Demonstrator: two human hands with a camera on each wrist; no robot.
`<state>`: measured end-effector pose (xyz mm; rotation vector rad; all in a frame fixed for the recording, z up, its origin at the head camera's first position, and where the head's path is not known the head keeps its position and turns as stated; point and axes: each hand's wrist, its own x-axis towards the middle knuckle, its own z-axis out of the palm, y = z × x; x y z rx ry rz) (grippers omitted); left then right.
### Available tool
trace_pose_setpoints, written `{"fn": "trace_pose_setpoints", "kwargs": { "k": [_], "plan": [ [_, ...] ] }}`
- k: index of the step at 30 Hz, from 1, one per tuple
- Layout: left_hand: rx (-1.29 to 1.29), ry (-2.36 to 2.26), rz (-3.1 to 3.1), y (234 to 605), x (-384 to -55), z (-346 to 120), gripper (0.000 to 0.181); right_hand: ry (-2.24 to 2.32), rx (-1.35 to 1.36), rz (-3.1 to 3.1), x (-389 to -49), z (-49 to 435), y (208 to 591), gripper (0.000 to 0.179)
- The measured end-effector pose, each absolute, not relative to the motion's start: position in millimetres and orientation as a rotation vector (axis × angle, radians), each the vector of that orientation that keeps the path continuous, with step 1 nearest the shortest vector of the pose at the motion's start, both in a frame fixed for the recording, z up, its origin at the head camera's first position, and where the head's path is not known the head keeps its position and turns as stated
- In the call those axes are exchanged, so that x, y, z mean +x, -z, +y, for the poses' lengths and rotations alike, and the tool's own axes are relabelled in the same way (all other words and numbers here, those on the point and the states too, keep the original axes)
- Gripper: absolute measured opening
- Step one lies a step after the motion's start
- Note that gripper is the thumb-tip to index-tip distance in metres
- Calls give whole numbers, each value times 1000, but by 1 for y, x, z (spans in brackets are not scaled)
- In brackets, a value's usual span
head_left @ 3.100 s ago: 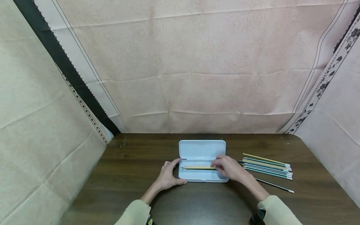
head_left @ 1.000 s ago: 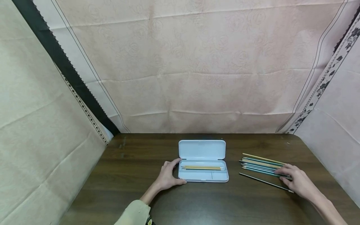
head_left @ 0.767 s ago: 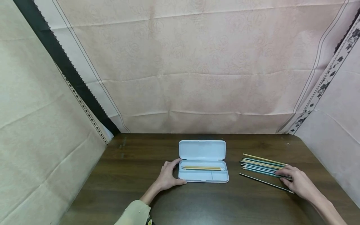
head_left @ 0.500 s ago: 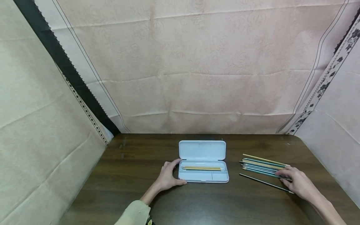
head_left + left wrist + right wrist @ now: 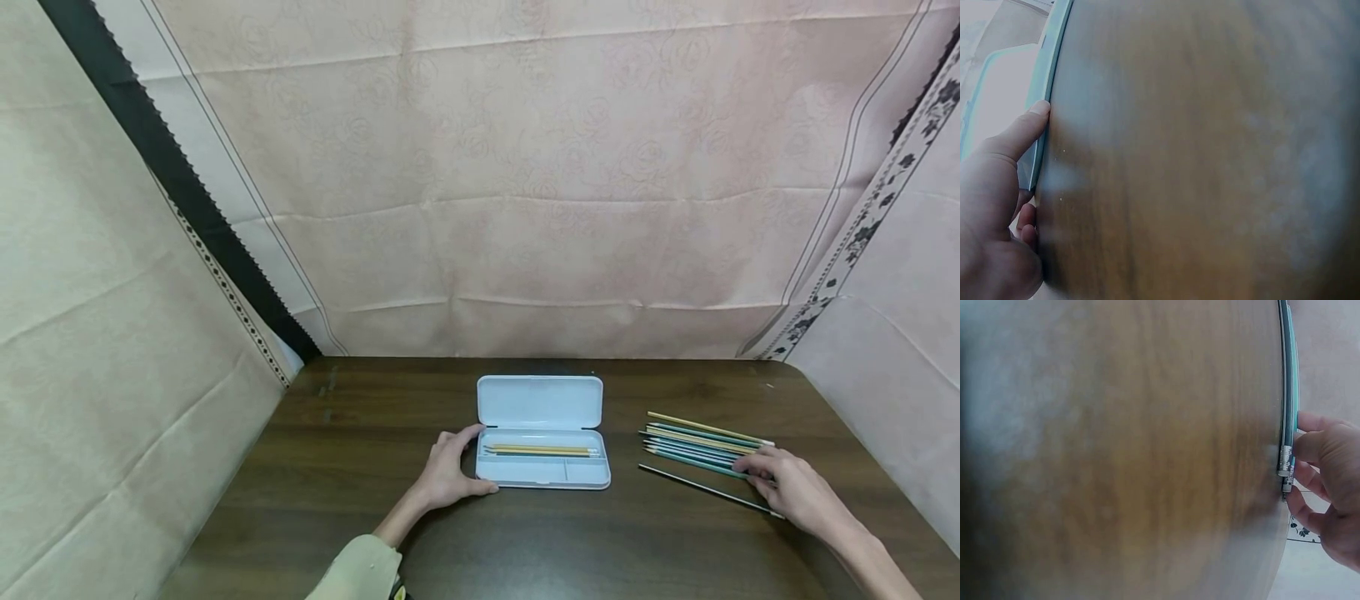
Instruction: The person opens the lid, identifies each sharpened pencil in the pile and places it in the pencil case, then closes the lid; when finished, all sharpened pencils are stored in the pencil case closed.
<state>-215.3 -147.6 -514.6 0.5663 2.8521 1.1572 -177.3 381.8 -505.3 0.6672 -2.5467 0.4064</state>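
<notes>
A light blue pencil case [image 5: 525, 479] lies with its lid raised, yellow pencils [image 5: 542, 450] inside its long compartment. My left hand [image 5: 446, 471] holds the case's left end, thumb at the front corner and index finger at the back corner; the left wrist view shows the thumb on the rim. To the right, several teal and yellow pencils [image 5: 693, 437] lie side by side, eraser ends rightward. My right hand [image 5: 787, 487] pinches a teal pencil [image 5: 1295, 375] near its eraser end, on the near side of the bunch. The fingers hide several eraser ends.
A dark pencil [image 5: 705, 487] lies apart, nearer than the bunch, its eraser end by the right hand. The brown wooden table [image 5: 360, 417] ends at a pale cloth hanging [image 5: 525, 208] behind it, with more cloth at both sides.
My right hand has left the pencil case and moved right to the pencil bunch, leaving a yellow pencil in the case. It then stays nearly still there. The left hand has not moved.
</notes>
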Motion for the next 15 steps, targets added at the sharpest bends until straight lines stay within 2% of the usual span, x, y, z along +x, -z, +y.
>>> {"fn": "trace_pose_setpoints", "kwargs": {
  "k": [15],
  "plan": [
    [559, -1145, 2858, 515, -215, -147, 93, -457, 766, -2443, -180, 376, 502, 44]
  ]
}}
